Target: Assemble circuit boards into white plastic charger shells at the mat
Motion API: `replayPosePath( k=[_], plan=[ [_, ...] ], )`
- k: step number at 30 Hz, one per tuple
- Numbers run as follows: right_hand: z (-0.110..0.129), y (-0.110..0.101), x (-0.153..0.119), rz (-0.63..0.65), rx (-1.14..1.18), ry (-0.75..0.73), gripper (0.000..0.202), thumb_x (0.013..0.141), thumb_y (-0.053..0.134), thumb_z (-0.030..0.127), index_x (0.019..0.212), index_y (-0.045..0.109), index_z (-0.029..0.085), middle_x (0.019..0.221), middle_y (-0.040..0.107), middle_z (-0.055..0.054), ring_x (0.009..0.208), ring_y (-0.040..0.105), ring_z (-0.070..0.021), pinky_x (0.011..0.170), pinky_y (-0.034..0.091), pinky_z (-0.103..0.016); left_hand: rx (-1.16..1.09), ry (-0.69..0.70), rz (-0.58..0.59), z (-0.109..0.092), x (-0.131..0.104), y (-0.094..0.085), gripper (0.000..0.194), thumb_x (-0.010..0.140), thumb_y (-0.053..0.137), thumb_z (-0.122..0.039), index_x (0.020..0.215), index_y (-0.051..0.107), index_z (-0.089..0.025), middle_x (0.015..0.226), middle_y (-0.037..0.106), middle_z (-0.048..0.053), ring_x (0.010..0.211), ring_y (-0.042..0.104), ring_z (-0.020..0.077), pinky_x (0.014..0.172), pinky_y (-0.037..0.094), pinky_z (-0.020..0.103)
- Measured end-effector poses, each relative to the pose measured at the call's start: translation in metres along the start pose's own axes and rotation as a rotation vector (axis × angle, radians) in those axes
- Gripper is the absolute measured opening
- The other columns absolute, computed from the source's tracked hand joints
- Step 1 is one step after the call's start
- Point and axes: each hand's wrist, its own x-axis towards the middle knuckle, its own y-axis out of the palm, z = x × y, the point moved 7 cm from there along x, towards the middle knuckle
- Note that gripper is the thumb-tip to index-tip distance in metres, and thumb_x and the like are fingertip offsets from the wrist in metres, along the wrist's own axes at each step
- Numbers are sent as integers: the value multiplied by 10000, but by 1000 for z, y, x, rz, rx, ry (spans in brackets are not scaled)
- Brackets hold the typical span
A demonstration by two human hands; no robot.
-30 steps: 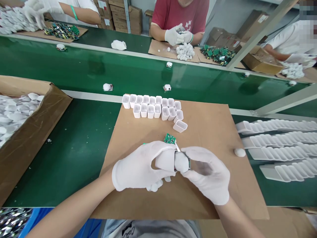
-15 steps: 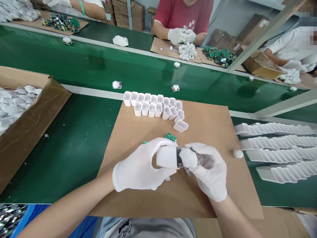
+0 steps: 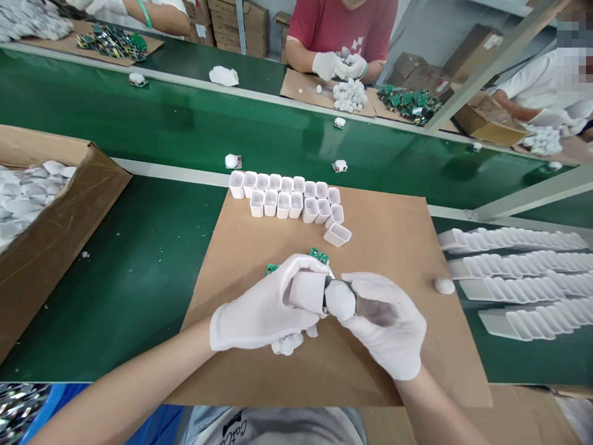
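In the head view, the left hand [image 3: 262, 312], in a white fabric glove, is closed around a white plastic cup with rounded corners [image 3: 306, 292], held sideways with its mouth toward the right. The right hand [image 3: 391, 327], gloved alike, grips a rounded white piece with a dark edge [image 3: 341, 301] between thumb and fingers, right at that mouth; how far anything sits inside cannot be told. Both parts are over a brown cardboard sheet [image 3: 389, 241]. For good handling, they seem best held in one line, with light pressure on the cup's wall and the right fingertips kept off its rim.

Just beyond the hands lies a small green circuit board [image 3: 319, 255], and soft-looking white lumps [image 3: 287, 343] show under the left hand, so a low sweep could knock either. Upright white cups [image 3: 283, 209] line the sheet's far edge, one tilted white cup [image 3: 337, 234] nearest. The widest room seems to be rightward, short of a lone white round piece [image 3: 444, 286] by the sheet's right edge.
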Motion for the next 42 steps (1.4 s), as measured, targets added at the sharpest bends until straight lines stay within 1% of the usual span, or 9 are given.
replayPosePath(
  k=[4,7,11,15,19,25,29,35,42],
  plan=[
    [-1,-3,-2,-15,-38,-14,460,767,765,28,1147,652,260,1129,658,-83,1059,644,-244,857,607,-412,-82,-38,90,5,4,1,519,770,682,-182,1235,463,-256,836,639,34,548,605,153,449,435,237],
    [0,-3,-2,-9,-75,-40,450,786,753,45,1167,645,260,1141,653,-91,1053,648,-254,847,608,-423,-184,5,138,0,4,3,376,766,699,-293,1082,507,-222,775,589,16,587,616,182,469,462,266],
    [3,6,0,47,-106,-78,427,814,737,80,1188,646,265,1123,662,-87,967,680,-230,809,619,-390,-85,11,21,-7,2,0,325,812,633,-483,902,517,-194,718,567,22,567,620,201,463,441,276],
    [3,12,0,105,-175,-76,449,779,802,147,1184,648,266,1060,700,-82,962,681,-245,805,610,-389,171,-125,-51,-6,0,4,239,775,647,-387,820,566,-167,600,585,32,451,525,152,491,456,324],
    [-1,12,-4,139,-186,-59,452,782,812,212,1199,646,266,1047,702,-92,938,682,-251,778,612,-388,197,-167,-62,-6,0,6,231,786,591,-383,716,536,-169,554,551,16,453,491,130,488,387,286],
    [-1,13,-5,178,-236,-93,462,767,827,236,1192,650,276,1048,709,-98,918,695,-256,792,614,-401,196,-206,-76,-4,-1,6,164,704,599,-320,695,519,-177,571,542,12,488,486,134,491,378,283],
    [2,14,-2,189,-188,-95,434,781,817,269,1182,652,271,1039,707,-92,916,692,-242,793,613,-388,155,-163,35,-6,-3,8,140,740,620,-300,752,557,-175,615,566,5,521,494,127,519,380,282],
    [1,18,-4,210,-204,-108,494,792,806,224,1242,616,294,1064,703,-86,938,691,-244,810,613,-406,94,-116,58,-2,-3,3,259,785,685,-385,750,545,-170,626,571,-3,479,466,99,477,285,247],
    [-7,22,-5,275,-96,-64,469,840,760,259,1275,594,311,1091,687,-91,946,699,-273,824,602,-476,79,-47,68,-1,-1,1,365,865,586,-482,718,579,-148,644,582,45,508,531,137,459,327,248]
  ],
)
